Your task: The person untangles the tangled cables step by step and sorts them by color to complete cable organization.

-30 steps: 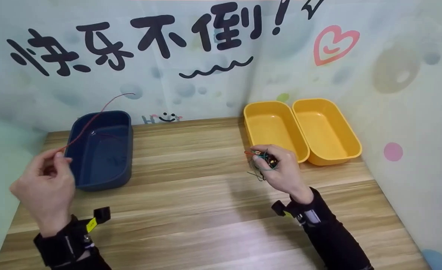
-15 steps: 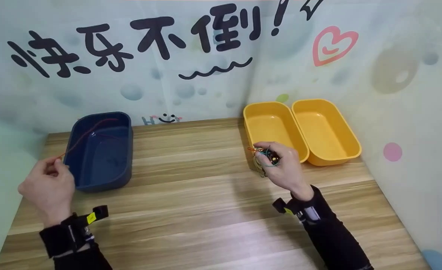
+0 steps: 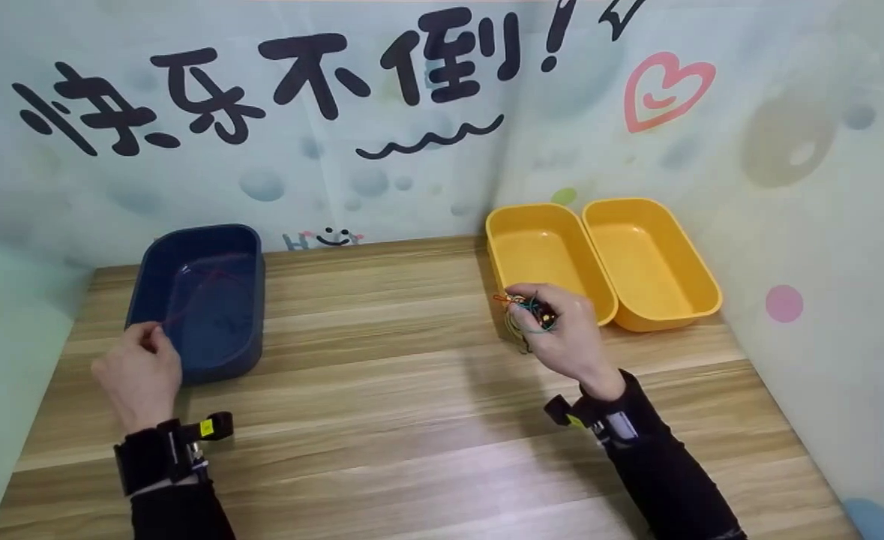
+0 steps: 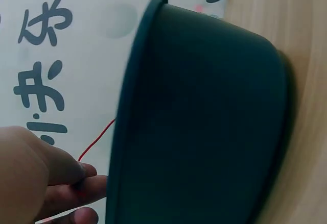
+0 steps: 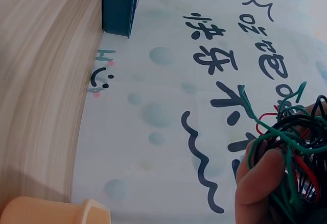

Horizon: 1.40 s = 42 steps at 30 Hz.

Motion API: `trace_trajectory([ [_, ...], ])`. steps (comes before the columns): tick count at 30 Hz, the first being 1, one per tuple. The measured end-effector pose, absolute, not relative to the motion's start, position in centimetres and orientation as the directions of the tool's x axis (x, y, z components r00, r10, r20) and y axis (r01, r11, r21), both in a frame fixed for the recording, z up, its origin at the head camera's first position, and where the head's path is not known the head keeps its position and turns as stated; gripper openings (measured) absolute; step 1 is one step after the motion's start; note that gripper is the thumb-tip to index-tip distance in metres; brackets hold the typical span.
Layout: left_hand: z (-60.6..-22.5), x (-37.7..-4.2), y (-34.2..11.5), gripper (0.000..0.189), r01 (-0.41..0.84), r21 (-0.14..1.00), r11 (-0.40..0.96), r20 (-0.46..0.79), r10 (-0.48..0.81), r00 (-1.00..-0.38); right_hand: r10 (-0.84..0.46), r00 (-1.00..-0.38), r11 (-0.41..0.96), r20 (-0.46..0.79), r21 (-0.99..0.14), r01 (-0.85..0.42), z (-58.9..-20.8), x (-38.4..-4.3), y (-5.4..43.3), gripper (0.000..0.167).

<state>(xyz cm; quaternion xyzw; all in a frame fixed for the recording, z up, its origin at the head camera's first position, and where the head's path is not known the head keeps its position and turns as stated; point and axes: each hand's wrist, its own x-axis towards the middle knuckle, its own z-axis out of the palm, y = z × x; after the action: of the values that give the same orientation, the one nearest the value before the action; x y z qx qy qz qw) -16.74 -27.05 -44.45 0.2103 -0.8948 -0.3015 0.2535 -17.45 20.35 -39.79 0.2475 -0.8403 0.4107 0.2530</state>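
Pinching a thin red wire (image 4: 96,142) between thumb and fingertip, the left hand (image 4: 43,183) shows in the left wrist view just beside the dark blue bin (image 4: 204,117). The wire leads from the fingertips to the bin's rim and passes out of sight behind the wall. Whether a finger touches the rim cannot be told.

In the right wrist view, the right hand (image 5: 258,188) grips a tangled bundle of wires (image 5: 296,150), green, black and red, with loops and loose ends poking out around the thumb.

In the head view, the blue bin stands at the far left of the wooden table (image 3: 382,397), with the left hand at its near left corner. The pinched wire slants over the rim into the bin; the reddish lines inside are too faint to tell whether they are one strand or more. At the far right stand two yellow bins side by side, the left one (image 3: 550,251) and the right one (image 3: 648,259). The right hand, with its bundle, is at the near end of the left yellow bin, well apart from the left hand. Behind the bins, a pale backdrop (image 3: 427,176) bears large black lettering.
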Motion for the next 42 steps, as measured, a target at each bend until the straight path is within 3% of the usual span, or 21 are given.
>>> trace_trajectory([
  [12, -44.5, -16.6, -27.3, 0.023, -0.179, 0.529, 0.829, 0.321, -0.391, -0.863, -0.234, -0.743, 0.565, 0.627, -0.534, -0.629, -40.1, -17.5, 20.1, 0.019],
  [28, -44.6, -16.1, -28.1, 0.020, -0.153, 0.574, 0.804, 0.293, -0.376, -0.879, -0.277, -0.730, 0.564, 0.625, -0.509, -0.650, -40.3, -17.4, 20.1, 0.019],
  [33, -44.5, -16.1, -28.2, 0.022, -0.182, 0.594, 0.784, 0.229, -0.381, -0.896, -0.269, -0.734, 0.567, 0.624, -0.513, -0.644, -40.3, -17.4, 20.1, 0.019],
  [42, -44.5, -16.1, -28.3, 0.023, -0.208, 0.562, 0.801, 0.191, -0.370, -0.909, -0.248, -0.754, 0.559, 0.609, -0.546, -0.625, -40.0, -17.4, 20.2, 0.019],
])
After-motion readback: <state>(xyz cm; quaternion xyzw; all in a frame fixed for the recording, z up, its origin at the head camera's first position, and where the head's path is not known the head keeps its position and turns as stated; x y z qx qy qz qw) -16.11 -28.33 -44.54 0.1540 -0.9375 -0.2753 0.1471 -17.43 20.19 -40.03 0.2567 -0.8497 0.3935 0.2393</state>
